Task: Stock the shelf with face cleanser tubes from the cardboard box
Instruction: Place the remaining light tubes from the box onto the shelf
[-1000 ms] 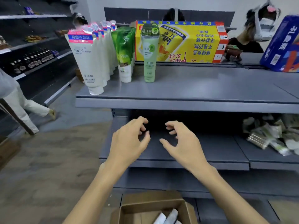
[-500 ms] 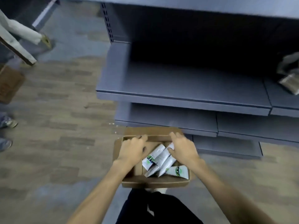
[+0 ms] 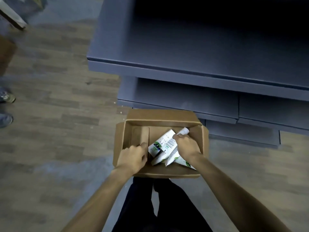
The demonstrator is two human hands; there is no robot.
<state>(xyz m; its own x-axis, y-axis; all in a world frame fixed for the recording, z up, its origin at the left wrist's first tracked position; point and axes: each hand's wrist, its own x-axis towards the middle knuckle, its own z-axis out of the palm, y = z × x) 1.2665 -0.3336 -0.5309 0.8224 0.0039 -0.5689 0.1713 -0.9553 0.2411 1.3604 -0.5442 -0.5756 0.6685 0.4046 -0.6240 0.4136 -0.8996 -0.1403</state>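
Note:
An open cardboard box (image 3: 170,173) sits on the floor in front of my legs, against the bottom shelf. Several white face cleanser tubes (image 3: 161,145) with green labels lie piled in its right half. My right hand (image 3: 187,146) reaches into the box and curls round one tube, whose white cap (image 3: 184,130) sticks out past the fingers. My left hand (image 3: 133,158) is also inside the box, at the crimped ends of the tubes, with loosely curled fingers that hold nothing I can see. The box's left half is bare cardboard.
Grey metal shelves (image 3: 184,71) step out above and behind the box, dark further in. Wood-pattern floor (image 3: 58,114) spreads to the left. Another person's shoes (image 3: 5,97) show at the left edge, and a leg at the top left corner.
My view dropped from the stocked top shelf to the box on the floor. Both hands went down into the box, and my right hand closed round a tube.

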